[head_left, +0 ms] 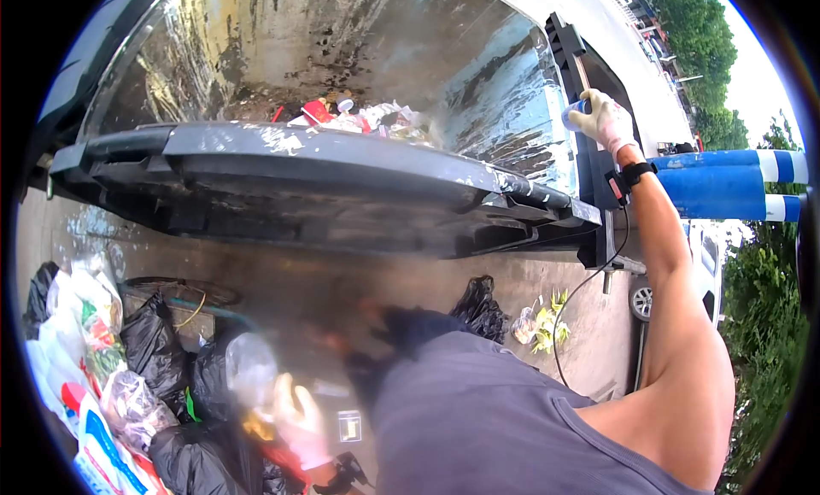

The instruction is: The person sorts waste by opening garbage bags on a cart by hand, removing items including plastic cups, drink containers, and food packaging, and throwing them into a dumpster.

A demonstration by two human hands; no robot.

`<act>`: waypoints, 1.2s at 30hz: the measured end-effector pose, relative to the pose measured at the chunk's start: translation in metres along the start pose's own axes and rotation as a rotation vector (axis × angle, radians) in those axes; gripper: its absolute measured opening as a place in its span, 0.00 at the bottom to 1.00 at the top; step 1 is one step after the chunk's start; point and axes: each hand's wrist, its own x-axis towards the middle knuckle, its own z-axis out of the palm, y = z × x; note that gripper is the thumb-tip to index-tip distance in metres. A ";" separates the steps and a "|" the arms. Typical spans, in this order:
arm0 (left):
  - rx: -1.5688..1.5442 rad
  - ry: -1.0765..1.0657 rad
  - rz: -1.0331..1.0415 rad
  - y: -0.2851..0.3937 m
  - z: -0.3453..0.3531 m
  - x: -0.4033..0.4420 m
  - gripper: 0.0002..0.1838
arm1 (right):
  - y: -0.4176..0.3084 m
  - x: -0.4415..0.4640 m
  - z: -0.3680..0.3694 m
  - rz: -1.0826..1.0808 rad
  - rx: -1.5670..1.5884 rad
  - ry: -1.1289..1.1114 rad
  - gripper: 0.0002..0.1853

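Litter [380, 119] in bin [325, 149], R hand [608, 121] nr its rim, bags [154, 337] on grnd [589, 324] nr L hand [301, 422].

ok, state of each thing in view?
Bin: open, some trash inside
Trash: loose in bin
Right hand: gloved, fingers closed on blue item
Blue item: held
Left hand: gloved, grip unclear
Clear plastic: blurred, by left fingers
Black bags: filled, piled
Lone bag: on ground
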 end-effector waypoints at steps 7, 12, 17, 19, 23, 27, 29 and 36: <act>0.006 -0.069 -0.009 0.018 0.006 0.010 0.19 | 0.048 0.025 0.040 0.240 0.074 -0.092 0.37; 0.037 -0.098 0.037 0.032 0.012 0.021 0.19 | 0.095 0.033 0.128 0.285 0.112 -0.180 0.36; 0.019 -0.114 0.054 0.047 0.016 0.035 0.19 | 0.109 0.039 0.116 0.396 0.424 -0.286 0.34; 0.026 -0.118 0.065 0.051 0.017 0.040 0.19 | 0.107 0.040 0.107 0.402 0.463 -0.186 0.34; 0.015 -0.129 0.080 0.052 0.020 0.045 0.19 | 0.084 0.023 0.120 0.392 0.117 -0.179 0.36; 0.019 -0.127 0.077 0.057 0.023 0.048 0.19 | 0.083 0.038 0.084 0.450 0.418 -0.241 0.33; 0.018 -0.130 0.079 0.058 0.023 0.050 0.18 | 0.072 0.033 0.092 0.384 0.210 -0.179 0.35; 0.015 -0.126 0.111 0.060 0.023 0.050 0.18 | 0.044 0.024 0.067 0.364 0.170 -0.201 0.35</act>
